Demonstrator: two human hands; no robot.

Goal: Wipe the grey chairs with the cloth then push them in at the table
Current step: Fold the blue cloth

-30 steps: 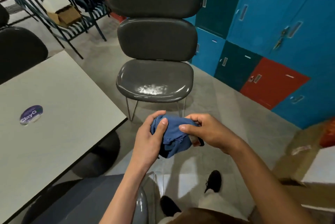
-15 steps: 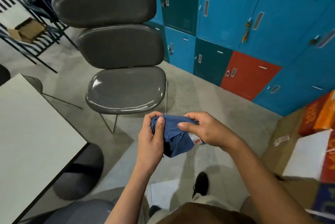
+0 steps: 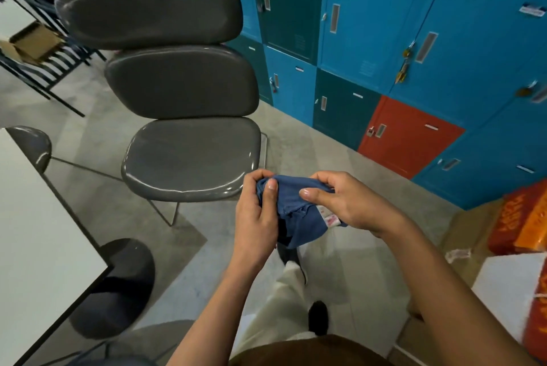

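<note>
Head view: both hands' fingers [image 3: 268, 188] pinch the bunched blue cloth [image 3: 296, 211] between them, near the grey chair [image 3: 189, 155]

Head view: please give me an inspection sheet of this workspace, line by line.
Surface: white table, only its corner in view.
Job's things: grey chair stands apart from the table; blue cloth is bunched.
Clutter: cardboard boxes on the floor at right.
Hands: left hand and right hand both grip the cloth.
Cables: nothing seen.
Surroundings: blue, green and red lockers; black slatted bench carrying an open box.
</note>
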